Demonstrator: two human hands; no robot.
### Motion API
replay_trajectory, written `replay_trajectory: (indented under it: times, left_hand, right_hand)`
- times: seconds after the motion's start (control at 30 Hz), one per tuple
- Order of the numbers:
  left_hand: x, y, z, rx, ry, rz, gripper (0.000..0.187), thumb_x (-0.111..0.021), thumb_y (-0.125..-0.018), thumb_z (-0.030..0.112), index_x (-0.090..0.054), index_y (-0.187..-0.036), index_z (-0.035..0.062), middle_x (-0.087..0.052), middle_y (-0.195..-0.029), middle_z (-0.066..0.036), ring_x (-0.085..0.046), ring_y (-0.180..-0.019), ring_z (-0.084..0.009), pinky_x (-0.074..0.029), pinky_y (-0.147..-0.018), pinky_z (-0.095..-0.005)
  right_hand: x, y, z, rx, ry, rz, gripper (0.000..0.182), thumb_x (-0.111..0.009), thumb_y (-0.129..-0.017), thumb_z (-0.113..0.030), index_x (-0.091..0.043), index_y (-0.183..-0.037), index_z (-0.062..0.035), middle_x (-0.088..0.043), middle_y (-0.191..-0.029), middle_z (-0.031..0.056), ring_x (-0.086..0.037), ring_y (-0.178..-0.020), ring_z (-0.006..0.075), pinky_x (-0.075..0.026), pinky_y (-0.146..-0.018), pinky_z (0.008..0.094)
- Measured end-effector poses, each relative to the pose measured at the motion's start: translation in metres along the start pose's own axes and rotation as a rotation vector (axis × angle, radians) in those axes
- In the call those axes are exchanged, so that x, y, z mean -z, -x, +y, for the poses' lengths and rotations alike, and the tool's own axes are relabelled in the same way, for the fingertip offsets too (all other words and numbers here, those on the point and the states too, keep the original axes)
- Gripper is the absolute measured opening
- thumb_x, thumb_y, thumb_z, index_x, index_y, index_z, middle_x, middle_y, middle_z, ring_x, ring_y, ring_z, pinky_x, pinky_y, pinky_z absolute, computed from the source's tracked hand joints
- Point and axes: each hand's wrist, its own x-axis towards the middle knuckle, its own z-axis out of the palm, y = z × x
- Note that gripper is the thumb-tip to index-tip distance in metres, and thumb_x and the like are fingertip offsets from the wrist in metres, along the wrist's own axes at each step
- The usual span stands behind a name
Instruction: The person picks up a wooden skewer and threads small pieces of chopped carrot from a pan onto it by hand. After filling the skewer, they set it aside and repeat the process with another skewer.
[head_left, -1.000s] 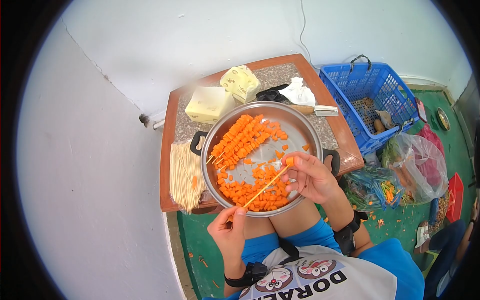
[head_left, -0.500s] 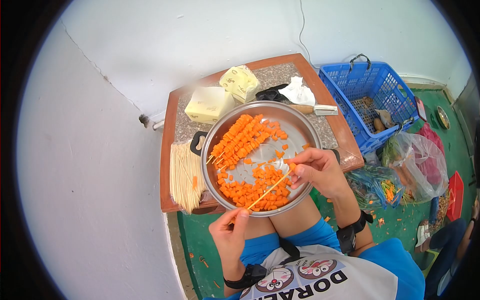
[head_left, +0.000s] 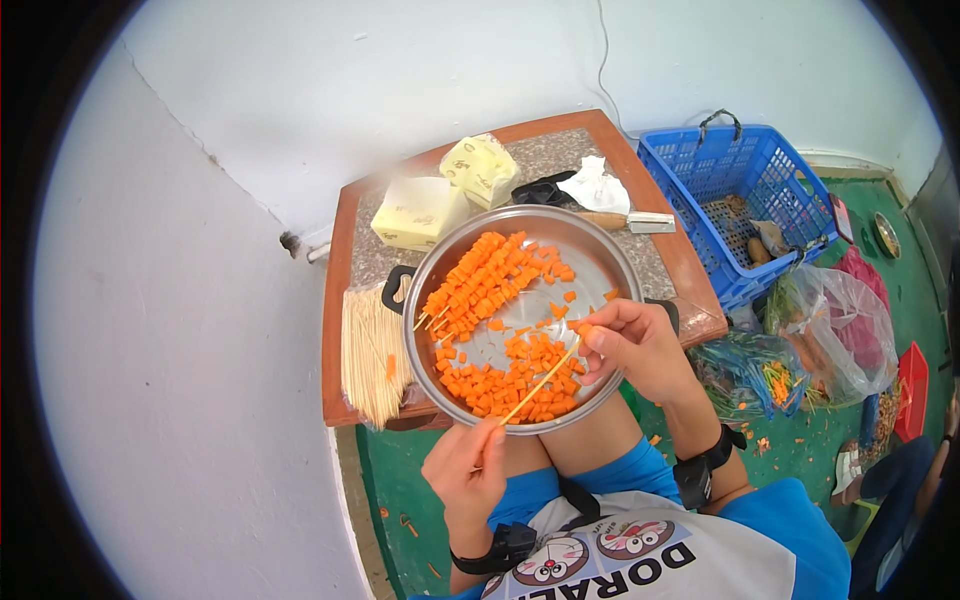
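Pinched in my left hand (head_left: 468, 472) is the lower end of a thin wooden skewer (head_left: 540, 384), held slanting over the near side of a wide steel pan (head_left: 622, 262). At its upper end, my right hand (head_left: 640, 348) is closed on a small piece of carrot (head_left: 584, 328) at the skewer's tip. Loose carrot pieces (head_left: 510, 378) lie heaped beneath the skewer. On the pan's far left side rest several skewers threaded with carrot (head_left: 478, 280), their bare ends pointing toward the left rim.
A bundle of bare skewers (head_left: 370, 355) lies left of the pan on the wooden-edged table (head_left: 336, 300). Behind the pan are yellow-wrapped packs (head_left: 420, 212) and a peeler-like tool (head_left: 650, 222). A blue crate (head_left: 690, 200) and plastic bags (head_left: 835, 325) stand on the right.
My left hand has shifted slightly to the right. The right hand stays by the skewer's tip, and the carrot piece has barely moved.
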Motion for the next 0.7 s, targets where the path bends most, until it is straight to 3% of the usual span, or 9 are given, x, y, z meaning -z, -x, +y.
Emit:
replay_trajectory:
  times: [0.07, 0.13, 0.2, 0.3, 0.43, 0.5, 0.57, 0.63, 0.7]
  left_hand:
    - [0.0, -0.002, 0.004, 0.098, 0.034, -0.009, 0.008, -0.058, -0.072, 0.005, -0.058, -0.073, -0.0032, -0.043, -0.049, -0.001, -0.034, -0.043, -0.0038, -0.024, -0.037, -0.0203]
    - [0.002, -0.003, 0.006, 0.197, 0.07, -0.018, 0.009, -0.057, -0.073, 0.005, -0.058, -0.073, -0.0034, -0.043, -0.049, 0.0, -0.033, -0.042, -0.0037, -0.022, -0.037, -0.0198]
    - [0.008, -0.005, 0.004, 0.791, 0.611, -0.155, 0.017, -0.052, -0.077, 0.009, -0.056, -0.07, -0.0057, -0.038, -0.045, 0.001, -0.031, -0.039, -0.0049, -0.021, -0.037, -0.02]
    - [0.011, -0.005, -0.007, 0.881, 0.879, -0.288, 0.021, -0.051, -0.078, 0.011, -0.055, -0.069, -0.0067, -0.036, -0.043, 0.001, -0.029, -0.037, -0.0046, -0.021, -0.036, -0.02]
    - [0.001, -0.002, -0.003, 0.773, 0.68, -0.228, 0.02, -0.051, -0.078, 0.011, -0.055, -0.07, -0.0068, -0.037, -0.044, 0.001, -0.03, -0.038, -0.0052, -0.02, -0.036, -0.0198]
    - [-0.01, 0.001, -0.006, 0.179, 0.319, -0.003, 0.013, -0.053, -0.078, 0.007, -0.059, -0.077, -0.004, -0.041, -0.046, 0.002, -0.031, -0.04, -0.0025, -0.019, -0.037, -0.0172]
    - [-0.012, -0.002, 0.001, 0.111, 0.242, 0.022, 0.013, -0.053, -0.078, 0.008, -0.059, -0.077, -0.0039, -0.042, -0.048, 0.001, -0.032, -0.04, -0.0032, -0.02, -0.038, -0.0173]
    - [-0.009, -0.003, 0.007, 0.043, 0.166, 0.047, 0.013, -0.052, -0.079, 0.008, -0.059, -0.077, -0.0037, -0.043, -0.049, 0.001, -0.032, -0.04, -0.004, -0.02, -0.038, -0.0175]
    - [-0.002, -0.001, 0.01, 0.745, 0.641, -0.202, 0.014, -0.052, -0.079, 0.009, -0.058, -0.076, -0.0044, -0.044, -0.049, 0.0, -0.032, -0.039, -0.0053, -0.021, -0.038, -0.018]
  right_hand:
    - [0.002, -0.001, 0.005, -0.072, -0.237, 0.003, 0.015, -0.055, -0.077, -0.007, -0.052, -0.087, 0.0039, -0.055, -0.074, 0.0068, -0.056, -0.062, 0.0106, -0.053, -0.056, 0.0263]
    - [0.002, 0.0, 0.007, -0.052, -0.246, -0.051, 0.015, -0.055, -0.077, -0.006, -0.052, -0.087, 0.004, -0.055, -0.074, 0.0068, -0.056, -0.062, 0.0111, -0.053, -0.057, 0.0275]
    - [0.001, 0.004, 0.007, -0.032, -0.257, -0.1, 0.014, -0.055, -0.077, -0.005, -0.051, -0.087, 0.0041, -0.055, -0.074, 0.0068, -0.057, -0.061, 0.0117, -0.053, -0.057, 0.0286]
    - [-0.003, 0.008, 0.0, 0.086, -0.194, -0.148, 0.013, -0.054, -0.077, -0.004, -0.051, -0.086, 0.0044, -0.054, -0.073, 0.0071, -0.057, -0.064, 0.0123, -0.053, -0.057, 0.0288]
    - [-0.006, 0.011, -0.011, 0.095, -0.155, -0.119, 0.012, -0.054, -0.076, -0.002, -0.05, -0.086, 0.0047, -0.055, -0.073, 0.0079, -0.058, -0.064, 0.0132, -0.053, -0.057, 0.0295]
    - [-0.007, 0.011, -0.015, 0.043, -0.196, -0.087, 0.012, -0.054, -0.076, -0.002, -0.05, -0.086, 0.0045, -0.055, -0.072, 0.008, -0.058, -0.064, 0.0133, -0.053, -0.057, 0.0297]
    - [-0.01, 0.009, -0.016, -0.004, -0.215, 0.034, 0.012, -0.053, -0.077, -0.002, -0.05, -0.085, 0.0044, -0.055, -0.073, 0.0083, -0.058, -0.064, 0.0135, -0.053, -0.057, 0.0298]
    - [-0.01, 0.009, -0.013, 0.015, -0.28, 0.011, 0.012, -0.054, -0.076, -0.002, -0.05, -0.086, 0.0043, -0.055, -0.073, 0.0085, -0.057, -0.064, 0.0133, -0.053, -0.058, 0.0299]
    - [-0.01, 0.01, -0.011, 0.036, -0.342, -0.014, 0.012, -0.054, -0.076, -0.001, -0.05, -0.086, 0.0042, -0.055, -0.073, 0.0087, -0.057, -0.064, 0.0131, -0.053, -0.058, 0.03]
